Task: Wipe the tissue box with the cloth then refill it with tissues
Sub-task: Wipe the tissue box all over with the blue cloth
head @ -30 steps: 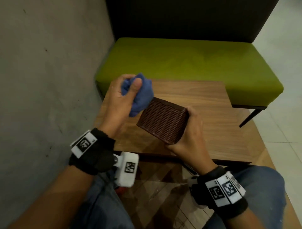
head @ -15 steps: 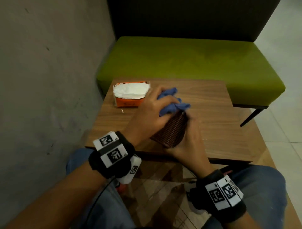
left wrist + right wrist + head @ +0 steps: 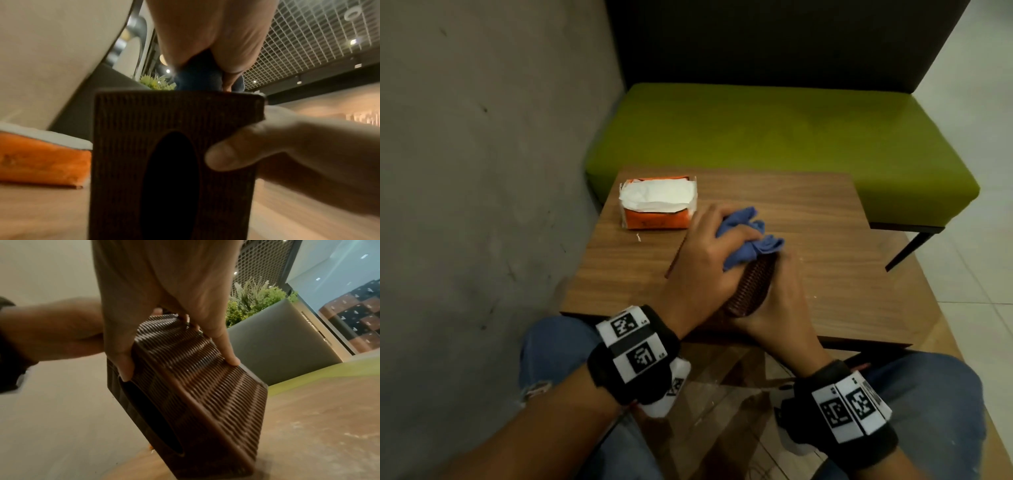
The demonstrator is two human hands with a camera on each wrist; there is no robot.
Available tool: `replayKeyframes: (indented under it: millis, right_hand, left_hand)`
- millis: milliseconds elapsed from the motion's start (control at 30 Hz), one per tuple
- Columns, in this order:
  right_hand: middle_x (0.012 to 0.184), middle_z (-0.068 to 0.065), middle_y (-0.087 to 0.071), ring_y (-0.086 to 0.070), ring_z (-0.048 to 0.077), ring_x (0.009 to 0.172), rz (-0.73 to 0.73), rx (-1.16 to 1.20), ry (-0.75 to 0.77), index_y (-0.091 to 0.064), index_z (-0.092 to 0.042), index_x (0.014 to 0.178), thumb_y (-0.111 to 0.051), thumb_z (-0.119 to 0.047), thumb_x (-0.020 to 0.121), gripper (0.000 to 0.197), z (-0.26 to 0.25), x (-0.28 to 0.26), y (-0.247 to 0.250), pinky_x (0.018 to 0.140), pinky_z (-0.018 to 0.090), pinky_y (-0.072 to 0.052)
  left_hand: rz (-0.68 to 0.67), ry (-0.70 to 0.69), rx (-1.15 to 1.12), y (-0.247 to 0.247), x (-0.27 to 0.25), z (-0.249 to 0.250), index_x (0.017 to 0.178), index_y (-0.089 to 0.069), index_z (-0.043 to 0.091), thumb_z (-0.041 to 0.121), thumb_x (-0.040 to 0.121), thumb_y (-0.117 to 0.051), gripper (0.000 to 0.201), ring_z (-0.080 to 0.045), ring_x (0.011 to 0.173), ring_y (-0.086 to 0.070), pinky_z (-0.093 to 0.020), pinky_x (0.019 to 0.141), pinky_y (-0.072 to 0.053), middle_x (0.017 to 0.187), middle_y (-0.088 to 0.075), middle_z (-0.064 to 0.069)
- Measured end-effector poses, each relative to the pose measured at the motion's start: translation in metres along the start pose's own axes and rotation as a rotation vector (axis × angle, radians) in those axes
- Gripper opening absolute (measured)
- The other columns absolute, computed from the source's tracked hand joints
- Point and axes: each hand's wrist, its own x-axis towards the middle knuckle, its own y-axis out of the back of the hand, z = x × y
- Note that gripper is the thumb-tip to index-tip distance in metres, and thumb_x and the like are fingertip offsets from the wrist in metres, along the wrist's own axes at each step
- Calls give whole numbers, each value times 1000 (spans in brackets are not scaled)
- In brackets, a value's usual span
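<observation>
Both forearms were bare. Each wrist wore a black band carrying white tags printed with black square code patterns; the left band showed two such tags side by side, and so did the right band. A white block with another black code mark hung under the left band, and a thin dark cable ran from beneath it. The legs wore blue jeans, frayed with a small tear at the left knee.
</observation>
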Motion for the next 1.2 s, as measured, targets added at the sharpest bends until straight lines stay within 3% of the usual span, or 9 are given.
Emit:
replayKeyframes:
  millis: [133, 300, 500, 600, 667, 833, 1000, 1100, 1200]
  right_hand:
    - [120, -8, -38, -46, 18, 114, 13, 6, -8, -25, -37, 130, -77, -47, 55, 92, -1, -5, 4, 95, 29, -42]
    - [118, -10, -35, -43, 15, 113, -1, -56, 10, -33, -17, 133, -84, -35, 55, 95, -3, 0, 0, 94, 34, -43]
    - [120, -7, -38, -43, 12, 112, -11, -52, 31, -33, -11, 136, -81, -39, 57, 96, -8, 8, 2, 94, 32, -41]
    - [122, 3, -45, -47, 20, 113, 7, -31, 2, -35, -10, 135, -82, -33, 54, 96, -5, 14, -1, 95, 38, -43]
    - [123, 5, -47, -50, 23, 113, 11, 30, -23, -32, -20, 134, -81, -33, 55, 94, -2, 16, -1, 95, 42, -45]
    - [119, -2, -45, -47, 12, 109, -51, -1, -6, -31, -31, 130, -88, -33, 55, 94, -1, 7, 2, 89, 11, -37]
    - [131, 5, -47, -53, 19, 119, -72, 132, -105, -28, -28, 136, -85, -47, 55, 100, 11, 4, 11, 98, 39, -48]
    - [129, 2, -47, -51, 18, 119, -118, 114, -79, -28, -39, 132, -84, -49, 50, 100, 7, 2, 12, 99, 36, -47]
    - [125, -7, -44, -48, 9, 117, -106, 84, -70, -21, -58, 124, -79, -54, 47, 97, 6, 3, 15, 97, 12, -38]
  left_hand:
    - [104, 119, 29, 8, 9, -28, 98, -68, 7, 11, 82, -64, 17, -30, 104, -53, -34, 90, -44, 109, -50, -11]
    - [267, 325, -32, 14, 10, -56, 96, -67, 1, 6, 84, -66, 13, -18, 101, -51, 1, 84, -34, 105, -44, -6]
    - [327, 450, -139, 19, 8, -61, 98, -60, 12, 20, 89, -62, 12, -16, 101, -55, -19, 84, -41, 109, -59, -13]
    - [188, 127, -42, 18, -6, -21, 101, -65, 10, 7, 83, -64, 18, -6, 108, -49, -9, 92, -37, 118, -50, -10]
    - [-33, -86, -30, 13, -18, -5, 103, -65, 9, 2, 81, -61, 24, -18, 115, -50, -24, 99, -41, 123, -46, -9]
    - [-92, 125, -39, 25, 23, -21, 99, -64, 9, -3, 77, -59, 26, -28, 102, -54, -46, 89, -45, 110, -51, -12]
    - [-366, -194, 43, 24, -17, 2, 102, -63, 10, -1, 71, -55, 34, -27, 111, -47, -33, 95, -38, 123, -50, -14]
    - [-195, 36, -7, 27, 2, -24, 100, -63, 9, -3, 73, -54, 30, -29, 107, -51, -44, 93, -43, 116, -51, -14]
    - [-119, 120, -48, 27, 1, -30, 99, -62, 12, -1, 76, -55, 27, -28, 108, -52, -46, 93, -44, 114, -49, -13]
